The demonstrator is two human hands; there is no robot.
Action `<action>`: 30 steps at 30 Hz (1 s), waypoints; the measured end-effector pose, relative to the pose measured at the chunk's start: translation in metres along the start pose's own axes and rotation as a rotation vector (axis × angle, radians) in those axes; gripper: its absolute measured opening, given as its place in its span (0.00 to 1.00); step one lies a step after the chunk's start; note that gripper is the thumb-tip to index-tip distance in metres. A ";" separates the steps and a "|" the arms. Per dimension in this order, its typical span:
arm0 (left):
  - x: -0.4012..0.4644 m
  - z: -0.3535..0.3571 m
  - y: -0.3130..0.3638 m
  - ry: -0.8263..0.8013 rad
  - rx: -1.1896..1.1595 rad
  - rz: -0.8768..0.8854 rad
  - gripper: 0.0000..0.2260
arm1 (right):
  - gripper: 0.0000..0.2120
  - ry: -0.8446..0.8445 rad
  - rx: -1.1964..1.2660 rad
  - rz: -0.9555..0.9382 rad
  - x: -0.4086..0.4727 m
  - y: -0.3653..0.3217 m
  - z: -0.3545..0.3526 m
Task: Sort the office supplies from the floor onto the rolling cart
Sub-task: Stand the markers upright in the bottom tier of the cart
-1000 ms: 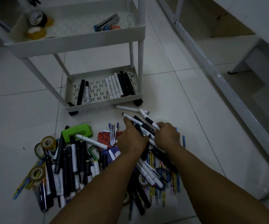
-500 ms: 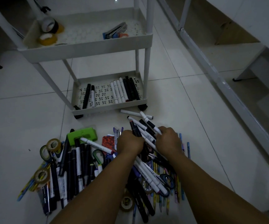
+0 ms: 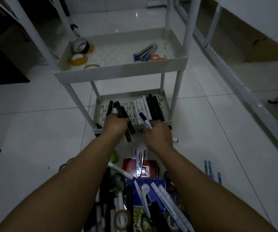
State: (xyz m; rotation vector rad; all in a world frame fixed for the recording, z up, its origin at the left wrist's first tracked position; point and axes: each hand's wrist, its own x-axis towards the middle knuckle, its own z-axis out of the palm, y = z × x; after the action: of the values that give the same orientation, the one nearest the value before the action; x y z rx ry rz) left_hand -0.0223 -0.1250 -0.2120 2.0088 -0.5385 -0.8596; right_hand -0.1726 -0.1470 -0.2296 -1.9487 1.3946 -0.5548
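My left hand (image 3: 115, 127) grips a bundle of black markers (image 3: 129, 129) at the front edge of the white cart's bottom tray (image 3: 165, 97). My right hand (image 3: 158, 136) grips white markers, one with a black cap (image 3: 144, 120) pointing up over the tray's front wall. Black markers (image 3: 155, 108) and white markers (image 3: 140, 106) lie side by side in the tray. The pile of pens, markers, tape rolls and notebooks (image 3: 141, 195) lies on the floor under my forearms.
The cart's middle tray (image 3: 121, 71) holds tape rolls (image 3: 79, 59), a blue stapler (image 3: 145, 53) and orange scissors (image 3: 157, 57). A lone white marker (image 3: 175, 140) lies by the cart wheel. Blue pens (image 3: 209, 168) lie on the tiles at right. A white frame (image 3: 245, 84) runs along the right.
Both hands lifted handfuls of markers off the pile and moved them forward to the cart's bottom tray. The view has moved closer to the cart.
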 end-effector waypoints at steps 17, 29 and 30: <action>0.100 0.026 0.007 0.031 0.460 0.267 0.25 | 0.15 0.091 -0.090 0.085 0.099 -0.021 0.046; 0.086 0.024 -0.012 0.129 0.654 0.576 0.11 | 0.15 0.121 -0.415 -0.027 0.096 -0.006 0.047; 0.085 0.023 -0.012 0.131 0.659 0.578 0.11 | 0.15 0.120 -0.404 -0.024 0.096 -0.007 0.047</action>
State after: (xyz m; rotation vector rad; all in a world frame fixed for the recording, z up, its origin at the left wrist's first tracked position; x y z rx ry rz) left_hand 0.0175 -0.1860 -0.2623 2.2587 -1.3741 -0.1935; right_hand -0.1040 -0.2235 -0.2605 -2.2818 1.6616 -0.4305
